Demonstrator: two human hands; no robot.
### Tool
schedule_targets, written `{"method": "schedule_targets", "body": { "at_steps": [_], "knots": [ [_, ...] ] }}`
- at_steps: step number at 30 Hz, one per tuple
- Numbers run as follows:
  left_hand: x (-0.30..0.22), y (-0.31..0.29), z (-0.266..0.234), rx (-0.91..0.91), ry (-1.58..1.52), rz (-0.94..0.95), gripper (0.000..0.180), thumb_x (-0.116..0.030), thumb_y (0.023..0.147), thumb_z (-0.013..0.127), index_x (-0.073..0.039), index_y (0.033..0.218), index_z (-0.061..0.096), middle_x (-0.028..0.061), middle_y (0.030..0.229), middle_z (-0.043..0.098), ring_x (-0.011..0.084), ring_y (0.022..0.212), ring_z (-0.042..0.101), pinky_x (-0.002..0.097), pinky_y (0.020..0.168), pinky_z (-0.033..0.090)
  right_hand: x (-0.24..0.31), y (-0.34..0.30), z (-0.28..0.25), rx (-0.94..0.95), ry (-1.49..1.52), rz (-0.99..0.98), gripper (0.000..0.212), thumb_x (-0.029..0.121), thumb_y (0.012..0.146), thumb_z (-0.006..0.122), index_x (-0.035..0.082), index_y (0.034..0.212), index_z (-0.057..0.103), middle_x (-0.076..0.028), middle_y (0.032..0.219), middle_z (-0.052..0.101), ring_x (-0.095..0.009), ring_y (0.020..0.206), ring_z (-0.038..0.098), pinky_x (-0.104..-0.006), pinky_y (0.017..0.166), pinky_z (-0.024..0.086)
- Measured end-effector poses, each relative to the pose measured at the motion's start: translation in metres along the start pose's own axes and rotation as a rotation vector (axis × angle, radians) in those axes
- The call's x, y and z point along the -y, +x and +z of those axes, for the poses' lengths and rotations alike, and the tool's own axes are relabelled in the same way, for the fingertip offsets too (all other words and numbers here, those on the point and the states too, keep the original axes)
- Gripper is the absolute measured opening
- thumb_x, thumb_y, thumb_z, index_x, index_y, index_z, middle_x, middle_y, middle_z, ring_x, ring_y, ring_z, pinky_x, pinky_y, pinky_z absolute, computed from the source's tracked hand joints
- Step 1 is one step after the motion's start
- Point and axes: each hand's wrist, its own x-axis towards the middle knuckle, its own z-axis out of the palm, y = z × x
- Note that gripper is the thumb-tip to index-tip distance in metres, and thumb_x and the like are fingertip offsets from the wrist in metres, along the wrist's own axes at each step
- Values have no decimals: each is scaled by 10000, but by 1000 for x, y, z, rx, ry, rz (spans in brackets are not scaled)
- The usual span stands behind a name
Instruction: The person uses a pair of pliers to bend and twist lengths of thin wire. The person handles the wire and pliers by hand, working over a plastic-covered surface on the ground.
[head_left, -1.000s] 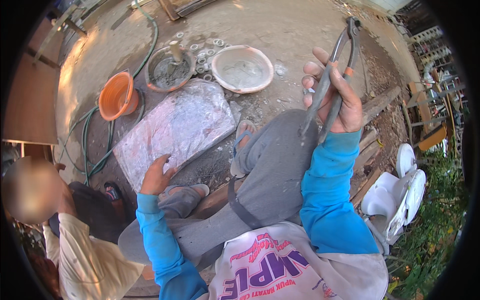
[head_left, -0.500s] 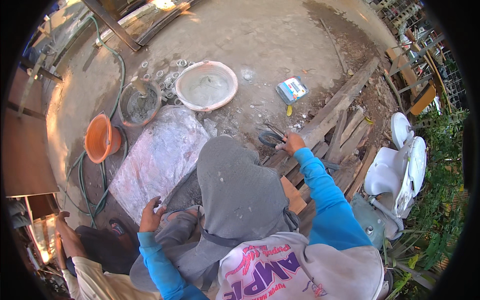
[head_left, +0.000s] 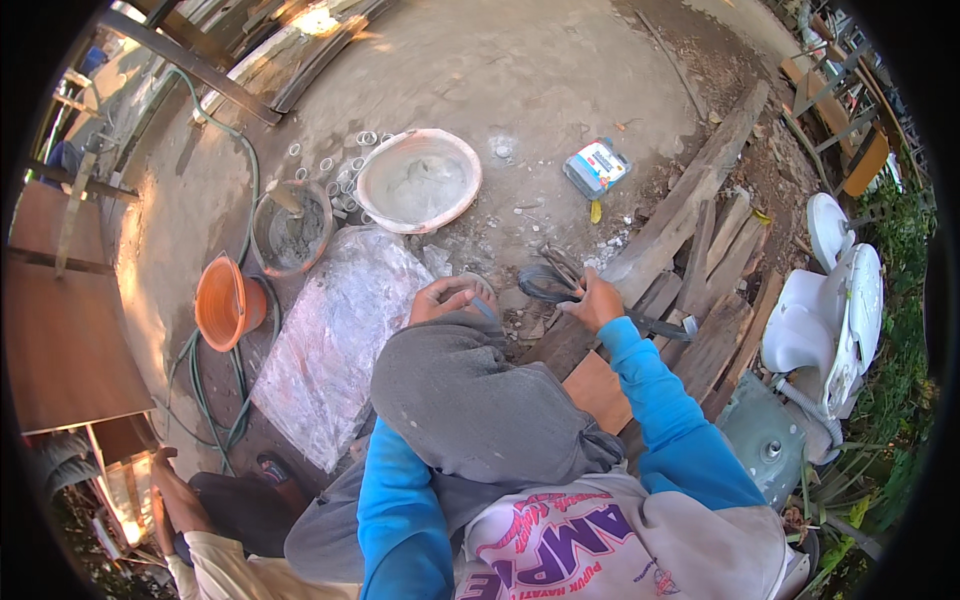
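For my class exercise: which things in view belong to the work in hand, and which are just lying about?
Probably in use, judging by the hands:
- dark looped bundle, at the right hand
- plastic-covered slab, near the left hand

Seemingly just lying about:
- orange bucket
- green hose
- white toilet
- flat pack

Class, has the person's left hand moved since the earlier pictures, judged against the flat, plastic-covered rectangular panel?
Yes: the left hand has moved forward and rightward, from the near end of the panel to beside its far right corner.
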Motion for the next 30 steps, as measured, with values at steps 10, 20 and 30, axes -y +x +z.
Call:
{"method": "schedule_targets", "body": {
  "at_steps": [10,20,30],
  "knots": [
    [-3,26,34,3,246,22,212,-75,821,737,-5,1005,660,77,877,698,136,805,638,293,702,513,32,-10,36,-179,135,-38,492,196,644,834,18,944,487,-184,866,643,-383,866,636,-461,733,497],
    [7,29,36,14,169,-16,141,-42,819,726,-10,847,591,79,747,652,127,694,631,286,613,498,33,-8,33,-103,159,-9,526,211,619,852,19,950,491,-185,911,664,-366,861,648,-445,726,508],
    [19,31,29,114,259,47,152,-1,811,707,-20,884,575,66,791,635,150,787,635,300,674,505,31,-5,36,-130,184,-45,595,224,603,868,1,978,463,-215,872,663,-396,822,645,-463,694,505]
  ]
}}
